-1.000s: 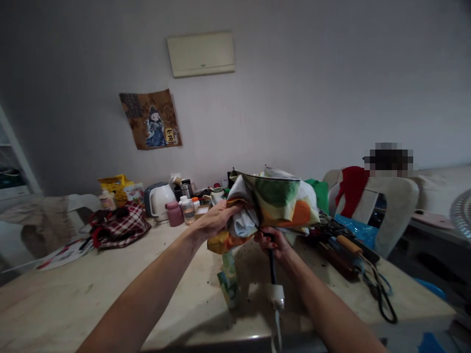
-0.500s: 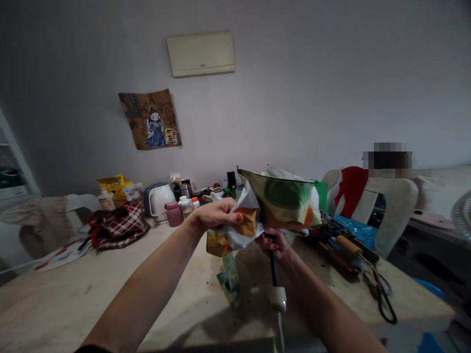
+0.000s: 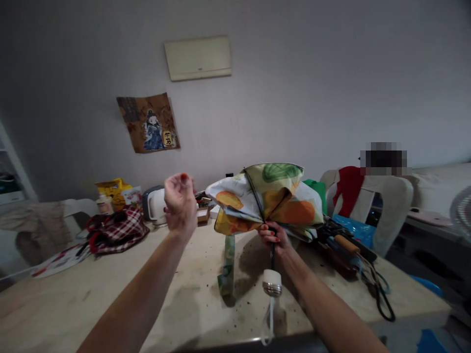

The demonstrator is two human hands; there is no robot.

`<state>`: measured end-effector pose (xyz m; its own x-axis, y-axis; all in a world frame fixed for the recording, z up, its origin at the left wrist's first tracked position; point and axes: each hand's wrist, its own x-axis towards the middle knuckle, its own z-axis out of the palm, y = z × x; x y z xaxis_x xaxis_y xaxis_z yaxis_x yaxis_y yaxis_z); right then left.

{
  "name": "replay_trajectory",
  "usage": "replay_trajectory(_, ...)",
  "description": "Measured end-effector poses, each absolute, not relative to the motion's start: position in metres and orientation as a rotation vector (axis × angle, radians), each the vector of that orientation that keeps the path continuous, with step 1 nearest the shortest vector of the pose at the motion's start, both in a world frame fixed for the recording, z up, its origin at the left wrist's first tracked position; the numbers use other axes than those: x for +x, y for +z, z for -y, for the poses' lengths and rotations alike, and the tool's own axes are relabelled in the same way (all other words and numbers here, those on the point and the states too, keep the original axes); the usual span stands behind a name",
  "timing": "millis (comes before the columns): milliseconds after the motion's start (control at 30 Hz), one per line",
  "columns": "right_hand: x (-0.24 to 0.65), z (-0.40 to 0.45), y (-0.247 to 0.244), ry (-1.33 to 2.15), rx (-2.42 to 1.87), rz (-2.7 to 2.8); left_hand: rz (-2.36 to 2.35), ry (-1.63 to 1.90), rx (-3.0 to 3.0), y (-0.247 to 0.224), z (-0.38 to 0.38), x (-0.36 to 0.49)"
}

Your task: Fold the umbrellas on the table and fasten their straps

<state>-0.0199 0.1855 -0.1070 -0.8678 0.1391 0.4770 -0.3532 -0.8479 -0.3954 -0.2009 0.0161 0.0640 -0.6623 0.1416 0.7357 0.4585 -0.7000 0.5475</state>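
A partly folded umbrella (image 3: 283,196) with green, white and orange fruit patterns is held above the table (image 3: 128,294). My right hand (image 3: 274,236) is wrapped round its dark shaft just under the canopy. Below hang the white and silver handle (image 3: 272,283) and a pale wrist loop. The umbrella's patterned strap (image 3: 228,267) dangles to the left of the shaft. My left hand (image 3: 181,203) is raised left of the canopy, apart from it, with its fingers curled in; whether anything is between them is hidden.
On the left lie a red plaid bag (image 3: 119,230), a yellow package (image 3: 114,191) and a white kettle (image 3: 156,206). Dark cords and a wooden-handled item (image 3: 347,244) lie at the right. Behind, a person's blurred head (image 3: 383,158) shows near the chairs.
My left hand has let go of the canopy fabric and moved left and up. The canopy has spread wider to the left. My right hand still holds the shaft.
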Motion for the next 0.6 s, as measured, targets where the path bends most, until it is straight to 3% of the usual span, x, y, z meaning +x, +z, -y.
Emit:
replay_trajectory(133,-0.018,-0.185,-0.105,2.674,0.648,0.659,1.666,-2.006,-1.565,0.007,-0.014,-0.178)
replay_trajectory(233,-0.017,-0.184,-0.107,2.659,0.574,0.67,1.857,-2.012,-1.54,-0.013,-0.03,-0.162)
replay_trajectory(400,-0.02,-0.185,-0.111,2.648,0.519,0.735,1.833,-2.363,-1.094,-0.01,-0.06,-0.15)
replay_trajectory(600,-0.019,-0.184,-0.108,2.599,0.531,0.692,1.606,-2.152,-1.181,-0.01,-0.047,-0.157)
